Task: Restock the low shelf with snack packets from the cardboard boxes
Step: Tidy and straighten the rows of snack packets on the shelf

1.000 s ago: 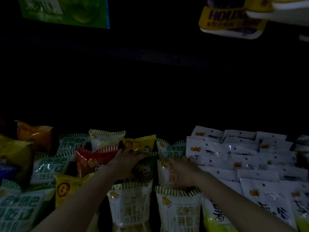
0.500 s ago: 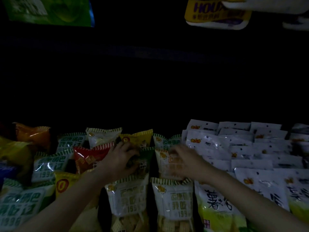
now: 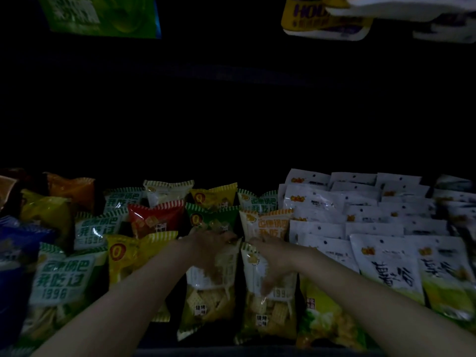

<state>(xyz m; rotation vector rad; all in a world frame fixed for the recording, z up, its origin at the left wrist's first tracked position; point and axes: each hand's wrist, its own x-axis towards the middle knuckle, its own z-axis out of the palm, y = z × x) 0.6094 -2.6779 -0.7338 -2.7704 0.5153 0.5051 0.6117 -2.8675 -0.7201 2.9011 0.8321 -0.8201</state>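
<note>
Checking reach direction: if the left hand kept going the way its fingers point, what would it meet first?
Likely the green packet standing just behind the left hand, whose fingertips already sit near its lower edge. Blur and darkness leave depth uncertain.

Both my forearms reach forward and inward from the lower corners, bare to the wrist, so the two hands sit close together at the centre. My left hand (image 3: pixel 211 249) lies palm down, knuckles up, its fingers curled over the top edge of the packet (image 3: pixel 206 300) under it, fingertips pointing toward the right hand. My right hand (image 3: pixel 273 261) is just beside it, wrist slightly higher, fingers spread and bent downward across the front of the neighbouring packet (image 3: pixel 270 313) (the fingertips blur, so I cannot tell how firmly they press). The hands nearly touch at the knuckles.
</note>
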